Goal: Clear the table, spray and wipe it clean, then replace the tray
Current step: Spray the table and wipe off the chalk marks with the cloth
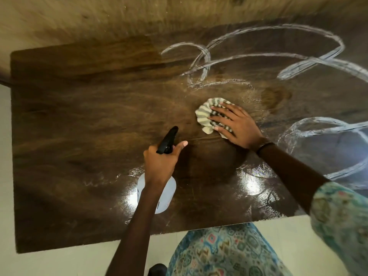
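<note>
The scene is viewed from a single head-worn wide-angle camera, aimed steeply downward and forward at close range over the wooden surface [79, 108], with its near edge included.

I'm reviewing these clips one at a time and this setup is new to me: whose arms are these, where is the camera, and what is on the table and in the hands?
There is no machine here: a person wears a wide-angle camera on the head, looking down at their own arms. The left hand has its grip around a spray bottle, white body with a black trigger head. The right hand lies flat, pressing a striped cloth onto the dark wooden table. White foamy streaks curl over the table's right and far parts. No tray is in view.
</note>
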Action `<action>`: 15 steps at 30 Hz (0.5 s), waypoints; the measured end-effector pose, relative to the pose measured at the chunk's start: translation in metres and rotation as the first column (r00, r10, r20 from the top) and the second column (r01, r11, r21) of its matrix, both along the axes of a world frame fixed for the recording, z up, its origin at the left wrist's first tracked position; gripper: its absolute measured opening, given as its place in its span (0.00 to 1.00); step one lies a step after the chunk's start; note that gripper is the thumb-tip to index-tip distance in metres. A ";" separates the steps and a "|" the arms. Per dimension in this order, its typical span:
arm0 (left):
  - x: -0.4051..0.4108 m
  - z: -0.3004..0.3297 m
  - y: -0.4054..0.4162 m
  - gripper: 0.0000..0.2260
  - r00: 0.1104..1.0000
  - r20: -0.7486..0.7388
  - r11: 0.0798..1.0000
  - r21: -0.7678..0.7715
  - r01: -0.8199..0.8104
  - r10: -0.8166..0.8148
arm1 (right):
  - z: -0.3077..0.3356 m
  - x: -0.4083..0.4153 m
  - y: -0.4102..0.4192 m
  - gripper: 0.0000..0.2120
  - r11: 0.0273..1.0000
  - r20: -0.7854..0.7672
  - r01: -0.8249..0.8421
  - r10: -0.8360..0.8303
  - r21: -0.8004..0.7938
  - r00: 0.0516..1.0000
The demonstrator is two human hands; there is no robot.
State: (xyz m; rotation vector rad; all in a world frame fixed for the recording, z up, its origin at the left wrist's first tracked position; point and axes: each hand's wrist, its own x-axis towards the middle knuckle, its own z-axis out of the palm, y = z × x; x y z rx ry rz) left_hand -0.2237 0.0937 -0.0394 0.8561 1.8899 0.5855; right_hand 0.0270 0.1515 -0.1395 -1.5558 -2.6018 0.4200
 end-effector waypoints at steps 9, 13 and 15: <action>0.016 0.006 0.016 0.18 0.998 -0.035 0.999 0.008 0.052 -0.052 | -0.005 -0.058 -0.028 0.18 0.933 -0.111 -0.359 0.357 0.002 0.928; 0.029 -0.003 0.031 0.15 0.992 -0.040 0.993 0.009 0.117 -0.117 | -0.002 0.005 -0.025 0.19 0.951 -0.077 -0.309 0.308 -0.005 0.948; 0.040 -0.006 0.040 0.16 0.989 -0.028 0.990 0.020 0.142 -0.142 | 0.000 0.009 -0.008 0.20 0.988 -0.063 -0.154 0.153 -0.011 0.986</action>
